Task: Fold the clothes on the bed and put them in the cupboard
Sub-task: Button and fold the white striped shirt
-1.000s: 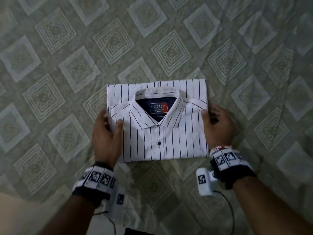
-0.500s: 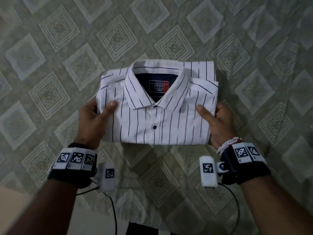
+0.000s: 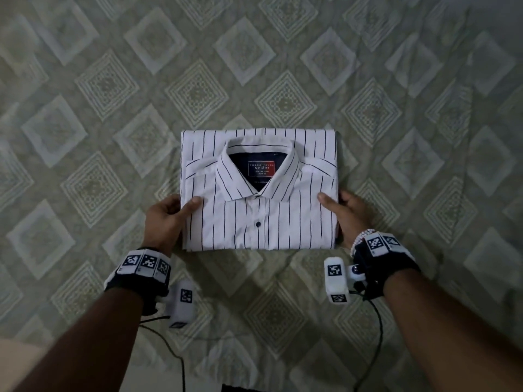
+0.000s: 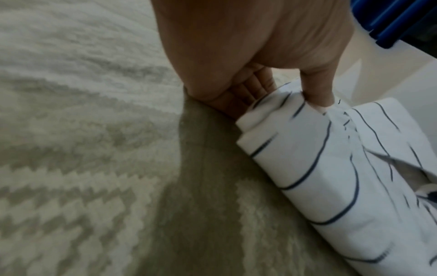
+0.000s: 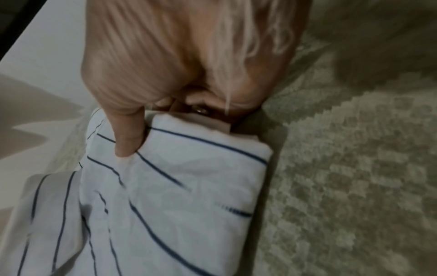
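A bed (image 3: pixel 85 108) with a diamond-patterned green cover carries a folded white striped shirt (image 3: pixel 259 210), collar up, at its middle. The left hand (image 3: pixel 164 219) and right hand (image 3: pixel 349 215) each grip a side edge, thumbs on top, fingers tucked beneath.

Green diamond-patterned bedspread (image 3: pixel 93 89), folded white striped shirt (image 3: pixel 259 210) flat on it, collar up.

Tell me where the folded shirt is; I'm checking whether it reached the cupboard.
In the head view the shirt sits mid-frame on the bedspread, held at its edges between the left hand and right hand.
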